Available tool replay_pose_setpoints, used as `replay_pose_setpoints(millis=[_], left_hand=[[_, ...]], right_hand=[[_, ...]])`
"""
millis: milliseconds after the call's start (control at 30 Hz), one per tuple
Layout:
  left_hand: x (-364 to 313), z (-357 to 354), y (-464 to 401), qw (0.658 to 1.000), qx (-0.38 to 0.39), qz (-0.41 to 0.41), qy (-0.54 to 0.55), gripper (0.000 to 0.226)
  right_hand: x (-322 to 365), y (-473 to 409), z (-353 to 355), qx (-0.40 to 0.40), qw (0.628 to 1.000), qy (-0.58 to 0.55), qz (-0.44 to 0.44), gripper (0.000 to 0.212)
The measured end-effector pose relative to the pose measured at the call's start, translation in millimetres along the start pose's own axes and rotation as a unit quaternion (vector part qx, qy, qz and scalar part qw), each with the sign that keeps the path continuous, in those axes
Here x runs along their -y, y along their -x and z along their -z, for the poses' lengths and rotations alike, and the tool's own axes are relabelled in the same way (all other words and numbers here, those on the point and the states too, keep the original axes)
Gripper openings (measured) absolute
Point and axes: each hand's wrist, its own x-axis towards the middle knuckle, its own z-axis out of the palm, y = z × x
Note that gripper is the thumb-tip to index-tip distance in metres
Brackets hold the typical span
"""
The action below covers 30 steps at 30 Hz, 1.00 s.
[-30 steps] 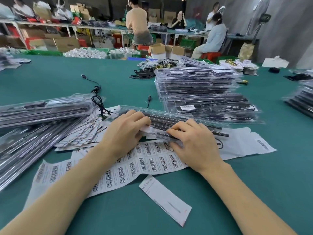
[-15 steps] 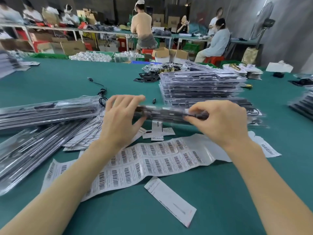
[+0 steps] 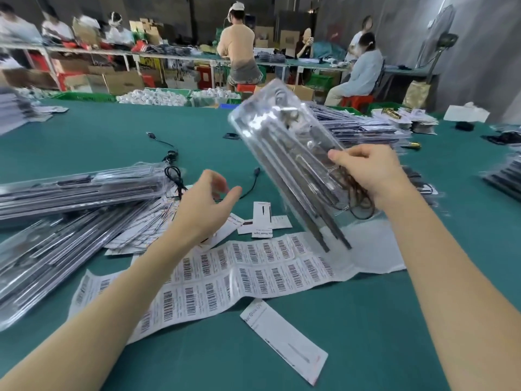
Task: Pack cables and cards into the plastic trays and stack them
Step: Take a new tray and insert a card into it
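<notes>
My right hand (image 3: 369,173) grips a clear plastic tray (image 3: 284,145) packed with dark rods and a coiled cable, holding it tilted steeply in the air above the table. My left hand (image 3: 205,204) hovers beside it with fingers relaxed and holds nothing. A stack of filled trays (image 3: 363,128) rises behind the held one at the right. More filled trays (image 3: 76,190) lie in a heap at the left. Loose black cables (image 3: 174,176) lie on the green table past my left hand, and small white cards (image 3: 262,218) lie under the held tray.
A long sheet of barcode labels (image 3: 225,280) spreads across the green table (image 3: 366,334) in front of me, with a white card (image 3: 284,340) near the front. Paper slips (image 3: 141,230) fan out beside the left heap. People sit at benches far behind.
Both hands lifted the tray off the table. My left hand let go of it, and my right hand swung it up and tilted it towards the right stack.
</notes>
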Motion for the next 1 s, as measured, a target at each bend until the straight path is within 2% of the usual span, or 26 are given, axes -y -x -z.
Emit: replay_pose_setpoints(millis=[67,133,200,267,367,533,600,700,767,833,900,933,1000], left_hand=[[-1,-1,2,0.995,0.103,-0.008,-0.004,0.026],[-3,-4,7,0.976,0.198,-0.072,-0.055,0.024],[-3,-7,12,0.955,0.249,-0.128,-0.096,0.026],[1,-9,14,0.944,0.255,-0.165,-0.132,0.032],[11,-13,20,0.941,0.208,-0.217,-0.153,0.032],[10,-11,28,0.927,0.192,-0.282,-0.154,0.03],[6,-8,29,0.92,0.194,-0.302,-0.155,0.027],[3,-6,31,0.909,0.193,-0.326,-0.175,0.028],[0,-5,32,0.904,0.188,-0.335,-0.188,0.029],[-2,-4,31,0.903,0.181,-0.339,-0.194,0.029],[-6,-3,32,0.904,0.162,-0.342,-0.198,0.026],[-9,-3,32,0.906,0.153,-0.342,-0.197,0.021],[-15,-6,35,0.912,0.157,-0.334,-0.179,0.011]], right_hand=[[-6,7,-3,0.023,0.987,-0.135,-0.088,0.028],[-14,14,-8,0.045,0.958,-0.246,-0.143,0.027],[-22,19,-18,0.055,0.92,-0.348,-0.173,0.032],[-27,27,-26,0.06,0.881,-0.429,-0.191,0.028],[-28,40,-39,0.013,0.814,-0.537,-0.222,0.015],[-34,50,-59,-0.015,0.785,-0.556,-0.271,0.03],[-36,50,-64,-0.006,0.797,-0.536,-0.277,0.031],[-37,42,-65,0.028,0.841,-0.467,-0.273,0.031],[-39,40,-58,0.081,0.878,-0.39,-0.265,0.028],[-41,43,-48,0.13,0.932,-0.249,-0.229,0.026],[-43,48,-38,0.149,0.973,-0.082,-0.155,0.021],[-40,50,-33,0.164,0.98,-0.003,-0.116,0.021],[-27,56,-25,0.223,0.965,0.119,-0.067,0.024]])
